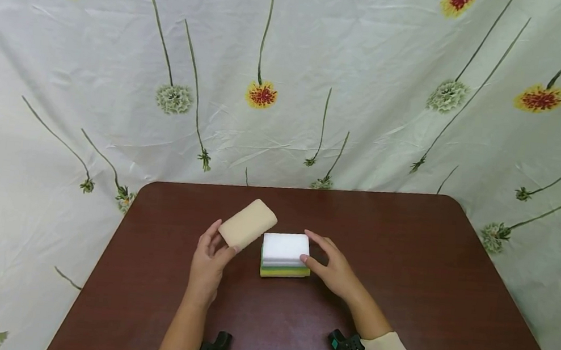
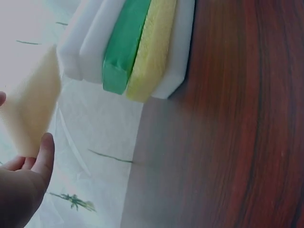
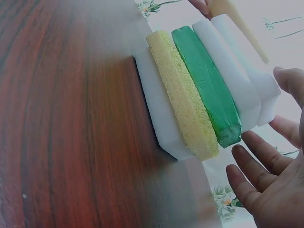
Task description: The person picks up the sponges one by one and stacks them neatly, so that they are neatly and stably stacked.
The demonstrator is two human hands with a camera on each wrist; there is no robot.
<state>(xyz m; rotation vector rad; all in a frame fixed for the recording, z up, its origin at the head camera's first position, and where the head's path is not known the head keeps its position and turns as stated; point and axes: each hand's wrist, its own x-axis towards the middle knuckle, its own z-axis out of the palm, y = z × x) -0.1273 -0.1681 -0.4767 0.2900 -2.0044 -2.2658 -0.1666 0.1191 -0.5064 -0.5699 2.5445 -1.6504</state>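
Note:
My left hand [image 1: 206, 264] pinches a cream-coloured sponge [image 1: 248, 224] by its near end, thumb on one side and fingers on the other. The sponge is tilted and held up to the left of a stack. On top of that stack lie two white sponges [image 1: 285, 247]. Beneath them, the right wrist view shows a green wrapped block [image 3: 206, 83], then a yellow sponge [image 3: 183, 95] and a white sponge [image 3: 159, 109] at the bottom. My right hand [image 1: 336, 269] is at the stack's right side, its thumb and forefinger at the top white sponge's corners, fingers spread.
The stack stands on a dark red-brown wooden table [image 1: 428, 282] with rounded far corners. A pale flower-printed cloth [image 1: 284, 141] hangs behind it and along the sides. Each wrist carries a black strap with a small device [image 1: 345, 342].

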